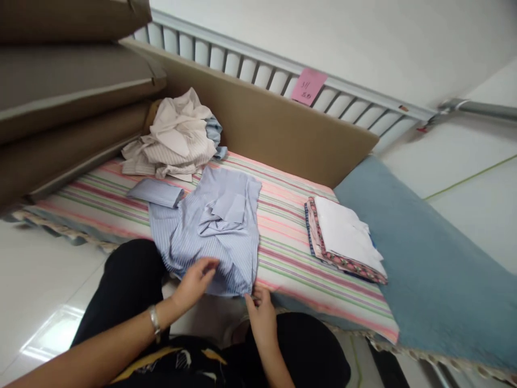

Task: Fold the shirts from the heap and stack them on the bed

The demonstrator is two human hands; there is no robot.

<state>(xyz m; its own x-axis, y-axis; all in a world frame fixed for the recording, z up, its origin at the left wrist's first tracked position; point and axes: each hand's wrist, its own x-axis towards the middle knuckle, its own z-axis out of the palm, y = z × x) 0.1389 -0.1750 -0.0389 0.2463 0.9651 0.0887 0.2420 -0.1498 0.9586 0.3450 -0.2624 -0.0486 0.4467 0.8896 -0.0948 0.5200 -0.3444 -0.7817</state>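
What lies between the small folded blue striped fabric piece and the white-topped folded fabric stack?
A spread blue striped fabric garment, then multicoloured striped sheet, in the head view.

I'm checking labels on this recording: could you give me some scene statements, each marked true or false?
1. The right hand touches the striped blue garment. True.
2. The bracelet is on the right wrist. False: the silver bracelet is on the left wrist.
3. A pink note is on the slatted rail. True.
4. The white folded cloth lies under the patterned ones. False: the white folded cloth lies on top.
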